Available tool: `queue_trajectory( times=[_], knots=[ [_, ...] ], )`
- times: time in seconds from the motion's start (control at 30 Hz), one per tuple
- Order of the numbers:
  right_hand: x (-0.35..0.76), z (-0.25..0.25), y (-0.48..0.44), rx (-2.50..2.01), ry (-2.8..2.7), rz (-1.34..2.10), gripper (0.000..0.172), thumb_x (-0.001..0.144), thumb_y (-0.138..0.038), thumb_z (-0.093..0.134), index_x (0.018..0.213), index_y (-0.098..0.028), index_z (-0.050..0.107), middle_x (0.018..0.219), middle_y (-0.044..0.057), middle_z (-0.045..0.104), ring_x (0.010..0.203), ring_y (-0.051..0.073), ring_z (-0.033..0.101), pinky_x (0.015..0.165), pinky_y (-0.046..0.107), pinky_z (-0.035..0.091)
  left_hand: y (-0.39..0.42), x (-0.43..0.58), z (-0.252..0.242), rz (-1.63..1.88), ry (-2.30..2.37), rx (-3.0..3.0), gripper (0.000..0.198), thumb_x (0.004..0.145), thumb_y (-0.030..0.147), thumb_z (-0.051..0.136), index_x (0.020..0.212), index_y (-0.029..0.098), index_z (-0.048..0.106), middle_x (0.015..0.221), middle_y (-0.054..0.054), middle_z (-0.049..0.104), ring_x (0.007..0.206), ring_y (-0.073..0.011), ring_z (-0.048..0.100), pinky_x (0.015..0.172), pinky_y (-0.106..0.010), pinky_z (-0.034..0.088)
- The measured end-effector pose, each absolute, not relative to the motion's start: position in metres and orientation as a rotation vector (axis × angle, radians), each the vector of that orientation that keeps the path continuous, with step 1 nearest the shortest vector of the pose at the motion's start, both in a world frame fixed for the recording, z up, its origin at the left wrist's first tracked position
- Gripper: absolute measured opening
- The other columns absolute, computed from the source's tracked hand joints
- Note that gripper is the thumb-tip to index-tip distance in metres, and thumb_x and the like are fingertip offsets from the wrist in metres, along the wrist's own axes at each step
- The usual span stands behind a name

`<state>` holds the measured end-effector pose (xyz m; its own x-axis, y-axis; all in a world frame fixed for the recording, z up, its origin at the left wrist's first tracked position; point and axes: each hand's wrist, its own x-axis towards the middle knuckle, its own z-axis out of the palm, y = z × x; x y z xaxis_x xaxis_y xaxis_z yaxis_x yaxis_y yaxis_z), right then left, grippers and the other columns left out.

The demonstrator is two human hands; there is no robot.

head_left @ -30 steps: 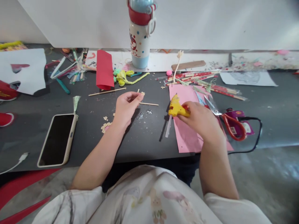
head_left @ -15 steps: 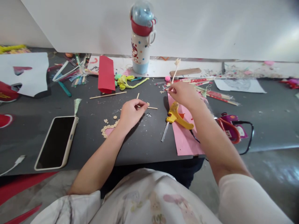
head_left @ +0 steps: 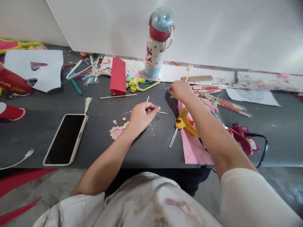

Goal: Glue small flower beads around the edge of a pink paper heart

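My left hand rests on the dark table, its fingers pinched on a thin wooden stick with a small bead-like piece at the fingertips. A second short stick crosses it. My right hand reaches to the far side of the pink paper, fingers curled down among the loose sticks; what they hold is hidden. The yellow glue gun lies on the pink paper under my right forearm. A small heart of beige beads lies by my left wrist.
A phone lies at the left with a white cable end beside it. A dotted water bottle stands at the back. Folded red paper, yellow-green cord, red-handled scissors, a black cord and white paper sheets are scattered around.
My right hand let go of the yellow glue gun, which now lies on the pink paper, and reached forward to the sticks. My left hand stayed pinched on its stick.
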<state>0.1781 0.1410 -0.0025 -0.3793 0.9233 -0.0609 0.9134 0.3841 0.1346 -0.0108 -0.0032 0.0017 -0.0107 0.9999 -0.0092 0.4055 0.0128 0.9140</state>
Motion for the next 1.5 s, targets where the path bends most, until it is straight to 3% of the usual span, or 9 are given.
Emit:
queue_trajectory(
  times=[0.1, 0.2, 0.33, 0.4, 0.5, 0.8, 1.13, 1.5],
  knots=[
    [0.179, -0.002, 0.144, 1.672, 2.537, 0.089, 0.029, 0.085, -0.015, 0.053, 0.102, -0.006, 0.075, 0.108, 0.024, 0.071, 0.099, 0.036, 0.066, 0.081, 0.046, 0.050, -0.004, -0.011, 0.002, 1.002, 1.516, 1.485, 0.018, 0.080, 0.035, 0.068, 0.078, 0.018, 0.073, 0.068, -0.002, 0.069, 0.056, -0.0112, 0.051, 0.057, -0.026, 0.037],
    [0.181, 0.006, 0.137, 1.735, 2.707, -0.060, 0.024, 0.084, -0.017, 0.056, 0.092, -0.010, 0.077, 0.098, 0.019, 0.073, 0.095, 0.033, 0.066, 0.083, 0.046, 0.049, -0.004, -0.011, 0.001, 1.046, 1.470, 1.402, 0.019, 0.079, 0.038, 0.070, 0.077, 0.018, 0.073, 0.069, -0.002, 0.069, 0.056, -0.0108, 0.051, 0.058, -0.026, 0.038],
    [0.179, 0.026, 0.100, 1.852, 3.067, -0.697, 0.011, 0.080, -0.024, 0.067, 0.081, -0.018, 0.075, 0.079, 0.007, 0.071, 0.072, 0.019, 0.062, 0.071, 0.036, 0.049, -0.002, -0.011, -0.001, 1.152, 1.328, 1.194, 0.026, 0.073, 0.043, 0.077, 0.077, 0.018, 0.072, 0.070, -0.001, 0.069, 0.058, -0.0100, 0.051, 0.059, -0.025, 0.039],
    [0.174, 0.033, 0.075, 1.842, 3.179, -1.007, 0.009, 0.081, -0.027, 0.068, 0.081, -0.020, 0.074, 0.079, 0.004, 0.069, 0.069, 0.016, 0.059, 0.066, 0.033, 0.047, -0.001, -0.010, -0.001, 1.196, 1.256, 1.077, 0.030, 0.068, 0.046, 0.080, 0.076, 0.018, 0.072, 0.068, 0.000, 0.067, 0.056, -0.0088, 0.049, 0.056, -0.025, 0.038],
    [0.165, 0.037, 0.042, 1.907, 3.214, -1.141, 0.008, 0.083, -0.028, 0.069, 0.079, -0.024, 0.074, 0.080, 0.002, 0.069, 0.072, 0.016, 0.059, 0.066, 0.032, 0.048, 0.000, -0.009, 0.002, 1.242, 1.179, 0.967, 0.033, 0.064, 0.048, 0.083, 0.075, 0.018, 0.072, 0.068, 0.000, 0.066, 0.053, -0.0068, 0.045, 0.052, -0.023, 0.035],
    [0.157, 0.019, 0.020, 2.154, 3.249, -1.071, 0.008, 0.085, -0.033, 0.069, 0.085, -0.029, 0.075, 0.084, 0.003, 0.068, 0.080, 0.019, 0.061, 0.070, 0.035, 0.052, -0.002, -0.008, 0.008, 1.233, 1.076, 0.896, 0.030, 0.062, 0.044, 0.086, 0.070, 0.019, 0.073, 0.066, 0.001, 0.064, 0.052, -0.0058, 0.044, 0.050, -0.022, 0.035],
    [0.158, 0.009, 0.018, 2.117, 3.256, -1.055, 0.015, 0.087, -0.041, 0.065, 0.087, -0.030, 0.076, 0.088, 0.004, 0.067, 0.082, 0.021, 0.061, 0.073, 0.038, 0.052, -0.002, -0.007, 0.006, 1.233, 1.123, 0.927, 0.029, 0.062, 0.045, 0.087, 0.071, 0.020, 0.074, 0.063, 0.001, 0.061, 0.053, -0.0063, 0.043, 0.051, -0.023, 0.033],
    [0.161, 0.004, 0.019, 1.979, 3.347, -0.893, 0.018, 0.090, -0.040, 0.062, 0.089, -0.029, 0.075, 0.091, 0.005, 0.067, 0.082, 0.021, 0.061, 0.076, 0.039, 0.051, -0.007, -0.009, 0.007, 1.290, 1.315, 1.150, 0.027, 0.069, 0.043, 0.082, 0.077, 0.018, 0.076, 0.070, -0.002, 0.070, 0.063, -0.0110, 0.057, 0.061, -0.024, 0.043]
  ],
)
